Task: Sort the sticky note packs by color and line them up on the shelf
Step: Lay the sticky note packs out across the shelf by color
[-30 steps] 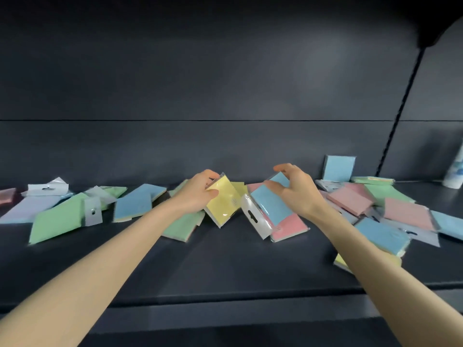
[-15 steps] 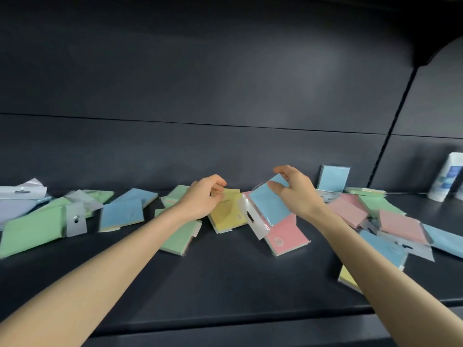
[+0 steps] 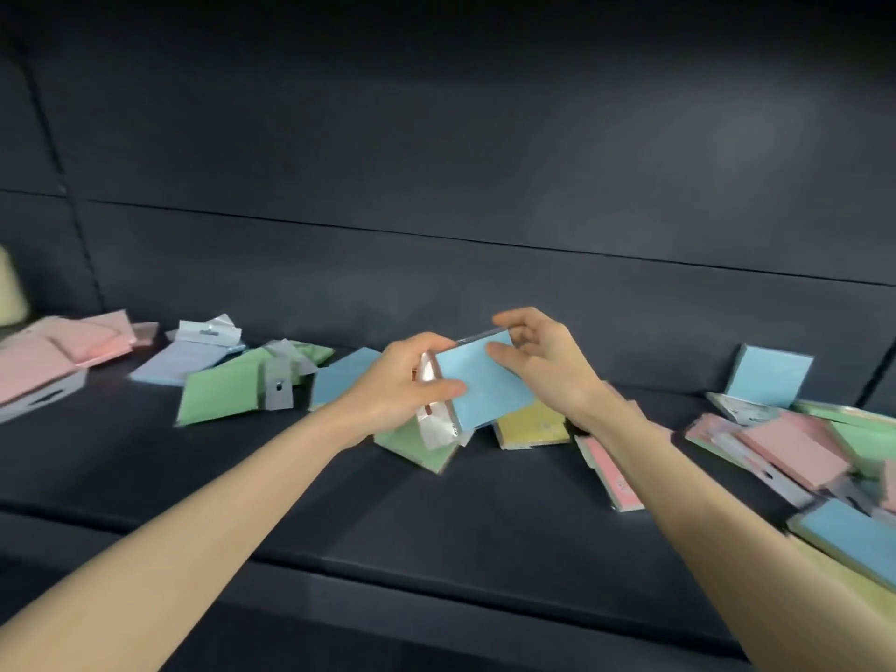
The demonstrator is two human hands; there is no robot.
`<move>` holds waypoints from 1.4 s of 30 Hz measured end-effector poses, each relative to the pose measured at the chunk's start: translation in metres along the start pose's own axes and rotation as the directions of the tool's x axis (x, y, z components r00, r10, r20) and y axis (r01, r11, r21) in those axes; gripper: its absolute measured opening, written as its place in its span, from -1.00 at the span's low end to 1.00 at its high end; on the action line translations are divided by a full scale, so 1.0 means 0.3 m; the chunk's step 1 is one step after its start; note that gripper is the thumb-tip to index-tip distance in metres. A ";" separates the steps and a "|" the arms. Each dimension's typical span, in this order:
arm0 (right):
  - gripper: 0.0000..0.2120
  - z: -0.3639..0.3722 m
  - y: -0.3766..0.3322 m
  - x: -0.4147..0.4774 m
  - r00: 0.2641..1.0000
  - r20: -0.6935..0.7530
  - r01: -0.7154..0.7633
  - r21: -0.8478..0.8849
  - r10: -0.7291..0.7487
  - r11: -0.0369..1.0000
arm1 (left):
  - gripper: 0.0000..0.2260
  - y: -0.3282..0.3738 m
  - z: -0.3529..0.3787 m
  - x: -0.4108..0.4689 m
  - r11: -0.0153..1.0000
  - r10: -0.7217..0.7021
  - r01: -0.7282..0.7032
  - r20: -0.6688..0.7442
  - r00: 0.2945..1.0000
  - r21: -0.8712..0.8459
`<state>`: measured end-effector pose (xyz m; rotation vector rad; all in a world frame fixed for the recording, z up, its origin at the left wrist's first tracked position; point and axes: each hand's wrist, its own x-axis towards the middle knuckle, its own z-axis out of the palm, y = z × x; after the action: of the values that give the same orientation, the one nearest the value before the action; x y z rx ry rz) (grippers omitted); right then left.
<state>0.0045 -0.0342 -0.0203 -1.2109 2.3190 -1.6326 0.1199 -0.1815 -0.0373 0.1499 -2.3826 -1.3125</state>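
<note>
Slippage risk: blue square sticky-note pack (image 3: 485, 388) in slick clear sleeve, pinched by left hand (image 3: 402, 385) and right hand (image 3: 548, 366), could drop onto yellow square paper pack (image 3: 531, 426) beneath.

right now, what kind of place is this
Likely a shop or stockroom: a dark display shelf with an upright post, strewn with sticky note packs in hang-hole retail sleeves.

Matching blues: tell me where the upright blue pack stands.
Head view, right side: the upright blue pack stands by the back wall, behind a pink pack and a green pack.
</note>
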 end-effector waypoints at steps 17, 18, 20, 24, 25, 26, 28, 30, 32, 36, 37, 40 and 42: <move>-0.87 0.605 -0.204 0.137 0.990 0.137 0.068 -0.206 -0.040 0.976 | -0.68 -0.286 -0.617 -0.142 0.951 -0.013 0.033 -0.067 0.998 0.309; -0.87 0.658 -0.223 0.145 0.989 0.146 0.066 -0.207 -0.036 0.976 | -0.68 -0.313 -0.667 -0.146 0.938 -0.016 0.035 -0.058 0.998 0.345; -0.87 0.762 -0.262 0.168 0.986 0.161 0.079 -0.225 -0.042 0.971 | -0.67 -0.363 -0.767 -0.158 0.917 -0.026 0.044 -0.050 0.998 0.397; -0.84 0.937 -0.325 0.226 0.985 0.169 0.078 -0.241 -0.037 0.967 | -0.64 -0.455 -0.940 -0.175 0.903 -0.078 0.092 -0.052 0.996 0.420; -0.83 0.975 -0.335 0.239 0.984 0.174 0.064 -0.251 -0.020 0.966 | -0.63 -0.471 -0.973 -0.180 0.890 -0.085 0.098 -0.049 0.995 0.444; -0.82 1.009 -0.343 0.251 0.983 0.184 0.049 -0.263 0.001 0.964 | -0.62 -0.486 -1.002 -0.183 0.876 -0.097 0.106 -0.043 0.994 0.470; -0.81 1.066 -0.349 0.270 0.976 0.214 0.029 -0.275 0.032 0.961 | -0.61 -0.509 -1.042 -0.187 0.857 -0.123 0.124 -0.035 0.992 0.500; -0.82 1.116 -0.352 0.287 0.971 0.231 0.012 -0.290 0.058 0.957 | -0.64 -0.538 -1.073 -0.190 0.850 -0.151 0.148 -0.035 0.988 0.506; -0.84 1.152 -0.347 0.302 0.968 0.237 -0.004 -0.331 0.087 0.943 | -0.66 -0.572 -1.088 -0.186 0.840 -0.161 0.153 -0.031 0.987 0.521; -0.81 1.177 -0.337 0.317 0.956 0.276 0.031 -0.436 0.101 0.899 | -0.67 -0.606 -1.093 -0.188 0.804 -0.176 0.160 -0.028 0.984 0.573; -0.78 1.171 -0.336 0.317 0.955 0.283 0.053 -0.465 0.092 0.884 | -0.68 -0.603 -1.092 -0.188 0.796 -0.161 0.151 -0.036 0.986 0.586; -0.72 1.120 -0.355 0.307 0.967 0.250 0.095 -0.551 0.055 0.829 | -0.69 -0.565 -1.084 -0.184 0.784 -0.085 0.106 -0.064 0.994 0.612; -0.72 1.063 -0.367 0.292 0.977 0.211 0.104 -0.575 0.024 0.812 | -0.68 -0.520 -1.064 -0.177 0.776 -0.034 0.054 -0.044 0.998 0.629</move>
<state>0.1518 -0.3496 -0.0373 -1.4408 2.7521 -0.7349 0.2815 -0.5024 -0.0328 0.4158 -2.7120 -0.4585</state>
